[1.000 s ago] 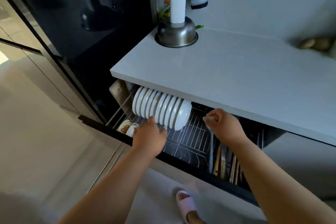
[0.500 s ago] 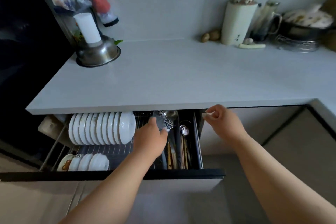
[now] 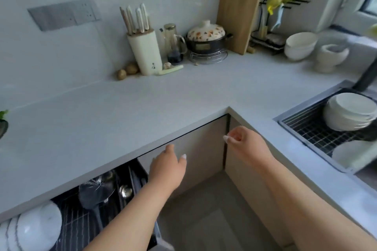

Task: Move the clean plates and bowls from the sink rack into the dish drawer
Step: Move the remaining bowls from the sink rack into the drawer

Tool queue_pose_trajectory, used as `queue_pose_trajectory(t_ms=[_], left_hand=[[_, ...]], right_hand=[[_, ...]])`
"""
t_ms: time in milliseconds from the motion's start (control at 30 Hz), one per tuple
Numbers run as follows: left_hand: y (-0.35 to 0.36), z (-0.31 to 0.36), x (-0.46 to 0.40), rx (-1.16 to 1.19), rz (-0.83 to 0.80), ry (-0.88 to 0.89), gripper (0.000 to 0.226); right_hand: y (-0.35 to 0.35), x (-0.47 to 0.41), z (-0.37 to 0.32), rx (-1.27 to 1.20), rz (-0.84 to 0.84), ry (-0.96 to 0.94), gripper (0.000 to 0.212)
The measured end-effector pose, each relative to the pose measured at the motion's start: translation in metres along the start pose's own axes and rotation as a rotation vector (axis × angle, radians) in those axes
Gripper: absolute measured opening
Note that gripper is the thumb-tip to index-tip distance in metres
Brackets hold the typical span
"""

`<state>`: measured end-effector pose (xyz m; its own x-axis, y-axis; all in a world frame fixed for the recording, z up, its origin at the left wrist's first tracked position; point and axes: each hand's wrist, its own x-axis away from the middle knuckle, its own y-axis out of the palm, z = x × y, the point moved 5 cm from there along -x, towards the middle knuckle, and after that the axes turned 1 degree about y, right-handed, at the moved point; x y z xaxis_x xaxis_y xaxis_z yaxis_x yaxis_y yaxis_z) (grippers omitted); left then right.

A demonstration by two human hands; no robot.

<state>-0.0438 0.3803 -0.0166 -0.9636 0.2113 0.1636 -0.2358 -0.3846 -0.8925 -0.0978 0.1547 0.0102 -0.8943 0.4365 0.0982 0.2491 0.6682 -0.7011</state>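
Both bare forearms reach forward from the bottom edge; left hand (image 3: 168,171) hangs in the air in front of the beige cabinet door (image 3: 195,149), fingers loosely curled, holding nothing; right hand (image 3: 243,141) is raised near the inner cabinet corner, fingers curled in with thumb against them, nothing visible in its grip. Low left, the dish drawer (image 3: 85,228) stands pulled out under the counter edge: white plates (image 3: 32,228) stand on edge in its wire rack at the far left, a steel strainer ladle (image 3: 95,191) and a spoon (image 3: 125,191) lie in the utensil section beside them. Grey L-shaped countertop (image 3: 142,104) runs across the middle. At right, the sink rack (image 3: 310,130) holds a stack of white plates and bowls (image 3: 350,111), one more white plate (image 3: 353,155) nearer, partly blurred. Further back: knife block (image 3: 144,53) with knives, two potatoes (image 3: 126,71), glass jar (image 3: 173,45), lidded casserole pot (image 3: 207,40) on a wire trivet, wooden cutting board (image 3: 238,12) leaning on the wall, stacked white bowls (image 3: 299,45), stone mortar (image 3: 331,55)
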Motion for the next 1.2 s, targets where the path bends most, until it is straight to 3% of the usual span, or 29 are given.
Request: queue_pose_trajectory(t_ms=[233,533,967,1200], left_hand=[[0.074,0.152,-0.036,-0.012,-0.125,0.162,0.057],[0.119,0.262,-0.061,-0.129,-0.185,0.385,0.061],[0.212,0.33,-0.135,-0.401,-0.355,0.564,0.077],[0.223,0.338,-0.161,-0.494,-0.262,0.707,0.075]], right_hand=[[-0.1,-0.04,0.109,0.02,0.082,0.164,0.025],[-0.172,-0.047,0.205,-0.001,0.186,0.349,0.033],[-0.223,-0.074,0.287,-0.059,0.295,0.563,0.042],[-0.221,-0.124,0.297,-0.052,0.298,0.613,0.048]])
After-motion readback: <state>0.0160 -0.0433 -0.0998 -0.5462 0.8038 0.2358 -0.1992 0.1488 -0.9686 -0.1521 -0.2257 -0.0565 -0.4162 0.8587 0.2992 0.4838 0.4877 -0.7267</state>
